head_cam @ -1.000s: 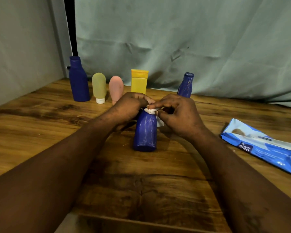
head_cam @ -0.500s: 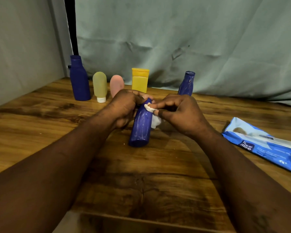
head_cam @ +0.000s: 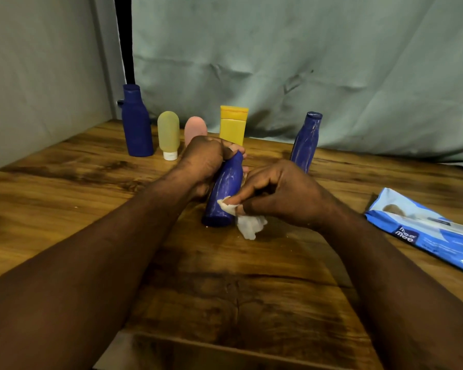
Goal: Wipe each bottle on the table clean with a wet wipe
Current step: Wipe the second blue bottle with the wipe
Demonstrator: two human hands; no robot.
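A blue bottle (head_cam: 223,190) leans tilted at the middle of the wooden table (head_cam: 64,188), its base toward me. My left hand (head_cam: 202,161) grips its neck and upper part. My right hand (head_cam: 281,192) pinches a crumpled white wet wipe (head_cam: 247,221) against the bottle's lower right side, near the base. Behind stand a large dark blue bottle (head_cam: 136,122), a yellow-green tube (head_cam: 168,134), a pink tube (head_cam: 195,128) partly hidden by my left hand, a yellow tube (head_cam: 233,124) and a slim blue bottle (head_cam: 306,141).
A blue and white wet wipe pack (head_cam: 425,232) lies at the right of the table. A pale green cloth backdrop (head_cam: 278,62) hangs behind the row of bottles, and a grey wall closes the left side. The table's front edge runs below my forearms.
The bottle tipped from upright to tilted, top away from me. My right hand slid the wipe from the bottle's top down to its lower side.
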